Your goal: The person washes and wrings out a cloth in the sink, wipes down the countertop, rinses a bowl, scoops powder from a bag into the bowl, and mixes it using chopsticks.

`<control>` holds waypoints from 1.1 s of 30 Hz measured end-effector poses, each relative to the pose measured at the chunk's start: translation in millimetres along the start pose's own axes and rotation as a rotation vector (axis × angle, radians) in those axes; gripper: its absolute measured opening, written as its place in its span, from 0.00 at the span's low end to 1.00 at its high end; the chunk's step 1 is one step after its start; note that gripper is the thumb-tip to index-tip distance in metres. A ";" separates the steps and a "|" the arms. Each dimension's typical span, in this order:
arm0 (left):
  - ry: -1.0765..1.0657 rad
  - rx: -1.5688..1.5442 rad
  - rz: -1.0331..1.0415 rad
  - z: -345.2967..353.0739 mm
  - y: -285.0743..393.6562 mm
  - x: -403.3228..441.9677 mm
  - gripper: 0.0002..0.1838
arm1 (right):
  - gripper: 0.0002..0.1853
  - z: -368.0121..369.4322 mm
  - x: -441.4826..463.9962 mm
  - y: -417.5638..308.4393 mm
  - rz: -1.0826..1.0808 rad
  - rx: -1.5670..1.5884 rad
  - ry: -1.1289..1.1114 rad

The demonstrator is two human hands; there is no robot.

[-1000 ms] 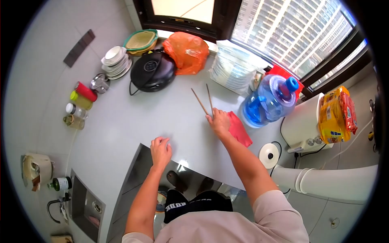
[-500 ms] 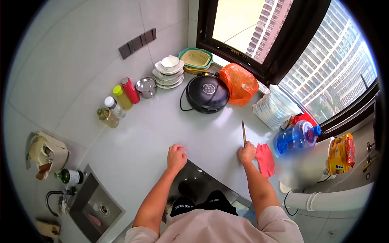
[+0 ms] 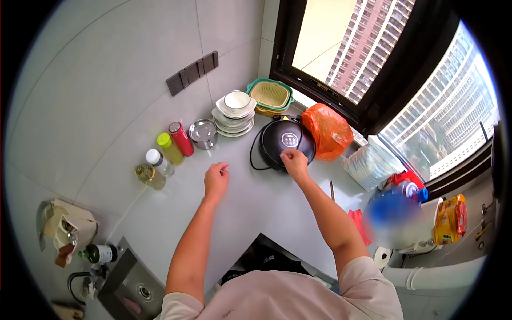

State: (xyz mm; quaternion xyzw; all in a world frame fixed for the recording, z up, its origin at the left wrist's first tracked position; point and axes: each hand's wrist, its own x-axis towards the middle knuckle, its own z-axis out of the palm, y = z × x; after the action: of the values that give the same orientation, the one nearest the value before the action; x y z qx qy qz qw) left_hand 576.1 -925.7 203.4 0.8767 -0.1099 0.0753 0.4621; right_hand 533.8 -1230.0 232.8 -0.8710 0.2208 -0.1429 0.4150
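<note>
My right hand (image 3: 294,161) is over the front edge of a round black electric baking pan (image 3: 280,137), whose lid is down. Its fingers are curled in, and I cannot tell whether they touch the lid or what they hold, if anything. My left hand (image 3: 216,180) is above the grey counter with its fingers loosely bent and nothing in them. A pair of chopsticks (image 3: 332,190) lies to the right of my right forearm. Partly behind that forearm, a pink cloth (image 3: 359,226) rests on the counter.
Along the wall stand bottles (image 3: 169,149), a steel pot (image 3: 203,134) and stacked dishes (image 3: 234,120). Green and yellow baskets (image 3: 270,95), an orange bag (image 3: 326,132) and a white sack (image 3: 373,164) line the window. A sink (image 3: 125,282) is at lower left.
My right hand has left the chopsticks and moved forward and left to the baking pan. My left hand has moved forward over the counter. The camera view has shifted.
</note>
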 end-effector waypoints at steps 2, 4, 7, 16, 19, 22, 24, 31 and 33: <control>0.023 -0.009 -0.042 -2.8 5.6 42.9 0.10 | 0.12 25.7 45.0 -20.9 -0.032 0.081 -0.024; 0.022 -0.003 -0.073 -1.3 7.0 89.5 0.10 | 0.13 54.2 95.4 -34.5 -0.035 0.122 -0.063; 0.039 -0.002 -0.105 14.9 -7.9 154.8 0.10 | 0.14 96.8 164.5 -52.9 0.001 0.134 -0.097; -0.039 0.176 -0.402 78.5 -47.3 274.2 0.16 | 0.22 178.0 282.4 -80.3 0.138 0.029 -0.127; -0.113 0.214 -0.539 91.8 -46.3 290.0 0.21 | 0.23 181.1 292.3 -90.2 0.157 -0.094 -0.238; -0.113 0.250 -0.595 98.0 -39.8 296.7 0.23 | 0.21 187.0 302.4 -90.6 0.145 -0.156 -0.280; -0.161 0.219 -0.670 96.7 -35.8 300.8 0.25 | 0.20 189.9 306.7 -87.5 0.138 -0.127 -0.237; -0.091 0.281 -0.565 113.4 -57.1 310.3 0.19 | 0.20 169.8 309.3 -83.2 0.066 0.027 -0.022; -0.077 0.215 -0.607 104.9 -46.8 308.5 0.20 | 0.20 165.3 307.1 -85.0 0.074 0.039 0.016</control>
State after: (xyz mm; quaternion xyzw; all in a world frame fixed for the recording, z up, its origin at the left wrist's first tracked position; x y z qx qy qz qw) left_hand 889.2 -1024.7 179.4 0.9154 0.1479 -0.0879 0.3638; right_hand 892.4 -1228.0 218.2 -0.8528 0.2535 -0.1386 0.4350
